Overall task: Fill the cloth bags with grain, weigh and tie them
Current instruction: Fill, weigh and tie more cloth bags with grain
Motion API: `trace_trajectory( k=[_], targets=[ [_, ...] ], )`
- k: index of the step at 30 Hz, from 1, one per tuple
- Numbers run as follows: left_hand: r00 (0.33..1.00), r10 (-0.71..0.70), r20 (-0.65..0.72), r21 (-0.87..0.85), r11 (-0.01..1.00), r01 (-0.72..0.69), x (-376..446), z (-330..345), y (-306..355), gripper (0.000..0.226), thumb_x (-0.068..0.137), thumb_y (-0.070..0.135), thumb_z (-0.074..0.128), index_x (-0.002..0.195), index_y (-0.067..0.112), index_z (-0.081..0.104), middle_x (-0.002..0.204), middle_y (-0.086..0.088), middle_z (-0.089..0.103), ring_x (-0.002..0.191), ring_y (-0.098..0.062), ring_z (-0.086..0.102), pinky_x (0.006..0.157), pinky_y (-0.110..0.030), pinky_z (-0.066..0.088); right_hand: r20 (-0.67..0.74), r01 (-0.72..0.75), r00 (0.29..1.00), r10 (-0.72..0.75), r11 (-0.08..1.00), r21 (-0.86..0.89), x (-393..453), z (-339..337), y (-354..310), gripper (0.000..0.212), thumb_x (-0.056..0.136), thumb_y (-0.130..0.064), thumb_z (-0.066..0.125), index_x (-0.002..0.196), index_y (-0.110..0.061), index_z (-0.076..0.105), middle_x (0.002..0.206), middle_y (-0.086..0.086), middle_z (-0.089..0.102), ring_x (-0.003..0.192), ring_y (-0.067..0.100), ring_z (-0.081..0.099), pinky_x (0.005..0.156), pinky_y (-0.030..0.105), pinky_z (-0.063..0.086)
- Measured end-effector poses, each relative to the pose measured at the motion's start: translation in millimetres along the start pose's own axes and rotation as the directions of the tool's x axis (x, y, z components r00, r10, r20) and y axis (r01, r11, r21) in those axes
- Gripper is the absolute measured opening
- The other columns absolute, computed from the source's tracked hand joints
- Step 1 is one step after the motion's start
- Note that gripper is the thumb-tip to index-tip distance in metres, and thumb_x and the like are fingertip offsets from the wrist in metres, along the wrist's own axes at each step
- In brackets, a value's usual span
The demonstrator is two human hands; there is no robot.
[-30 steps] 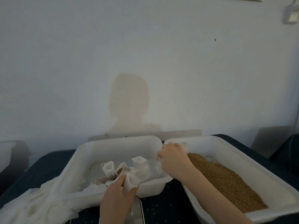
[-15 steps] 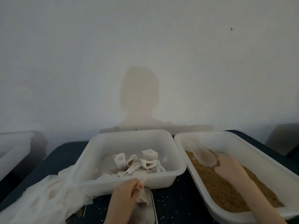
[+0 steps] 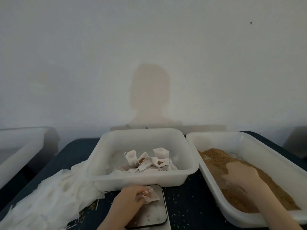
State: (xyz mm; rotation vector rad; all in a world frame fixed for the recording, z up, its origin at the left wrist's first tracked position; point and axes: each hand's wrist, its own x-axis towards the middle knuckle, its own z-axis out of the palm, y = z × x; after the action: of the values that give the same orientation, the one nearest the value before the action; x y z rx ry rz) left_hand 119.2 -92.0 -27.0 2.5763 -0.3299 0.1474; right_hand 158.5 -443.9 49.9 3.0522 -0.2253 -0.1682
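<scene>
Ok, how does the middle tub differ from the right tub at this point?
The middle tub holds small cloth bags, several open-mouthed with grain showing inside; the right tub holds a loose heap of brown grain. No hand is in the middle tub; the right hand is down in the right tub's grain. The middle tub looks squarer, the right one longer. Both are white plastic, side by side on the dark table.

On the bench (image 3: pixel 187 203) before me, the middle tub (image 3: pixel 144 177) holds filled cloth bags (image 3: pixel 149 161), and the grain tub (image 3: pixel 249 216) stands just to its right with my right hand (image 3: pixel 239 173) in the grain (image 3: pixel 216 156). A scale (image 3: pixel 152 211) lies in front of the middle tub, under the bag (image 3: pixel 149 196) my left hand (image 3: pixel 129 198) pinches. Empty bags (image 3: pixel 49 196) are heaped at left, and a third tub (image 3: pixel 20 151) stands far left.
</scene>
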Motion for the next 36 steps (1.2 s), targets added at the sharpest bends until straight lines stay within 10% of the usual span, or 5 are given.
trace_trajectory(
  k=[5, 12, 21, 36],
  targets=[
    [0.996, -0.09, -0.011, -0.274, 0.958, 0.083, -11.5, -13.9, -13.0, 0.007, 0.083, 0.041, 0.064, 0.084, 0.047, 0.061, 0.082, 0.027, 0.064, 0.081, 0.01, 0.057, 0.069, -0.01, 0.042, -0.439, 0.068, 0.892, 0.108, 0.928, 0.366, -35.2, -20.3, -56.6, 0.035, 0.095, -0.038, 0.044, 0.065, -0.022, 0.055, 0.062, -0.006, 0.057, 0.054, 0.008, 0.053, 0.049, 0.024, 0.042],
    [0.983, -0.171, -0.067, -0.627, 0.774, 0.092, -27.8, -13.9, -35.2, 0.015, 0.088, 0.026, 0.064, 0.103, 0.028, 0.065, 0.103, 0.01, 0.069, 0.096, -0.003, 0.063, 0.077, -0.02, 0.051, -0.413, 0.323, 0.899, -0.143, 0.854, 0.407, -55.0, 36.1, -124.9, 0.034, 0.094, -0.039, 0.049, 0.066, -0.022, 0.056, 0.058, -0.006, 0.056, 0.048, 0.004, 0.051, 0.046, 0.016, 0.04],
    [0.859, -0.481, -0.173, -0.801, 0.577, 0.162, -39.5, -5.6, -55.8, 0.015, 0.092, 0.006, 0.054, 0.092, 0.015, 0.066, 0.086, 0.002, 0.071, 0.08, -0.007, 0.063, 0.068, -0.019, 0.044, -0.205, 0.155, 0.978, -0.041, 0.8, 0.58, -31.0, 103.4, -130.9, 0.037, 0.094, -0.042, 0.05, 0.066, -0.02, 0.059, 0.06, -0.002, 0.06, 0.05, 0.009, 0.056, 0.045, 0.023, 0.039],
    [0.864, -0.454, -0.219, -0.612, 0.753, 0.241, -43.8, 9.8, -59.8, 0.019, 0.091, 0.009, 0.054, 0.086, 0.025, 0.064, 0.079, 0.004, 0.068, 0.077, -0.003, 0.061, 0.066, -0.014, 0.041, -0.193, 0.191, 0.976, -0.1, 0.815, 0.548, -30.9, 112.7, -129.3, 0.033, 0.095, -0.041, 0.05, 0.065, -0.029, 0.056, 0.059, -0.005, 0.058, 0.054, 0.006, 0.056, 0.047, 0.018, 0.033]
  ],
)
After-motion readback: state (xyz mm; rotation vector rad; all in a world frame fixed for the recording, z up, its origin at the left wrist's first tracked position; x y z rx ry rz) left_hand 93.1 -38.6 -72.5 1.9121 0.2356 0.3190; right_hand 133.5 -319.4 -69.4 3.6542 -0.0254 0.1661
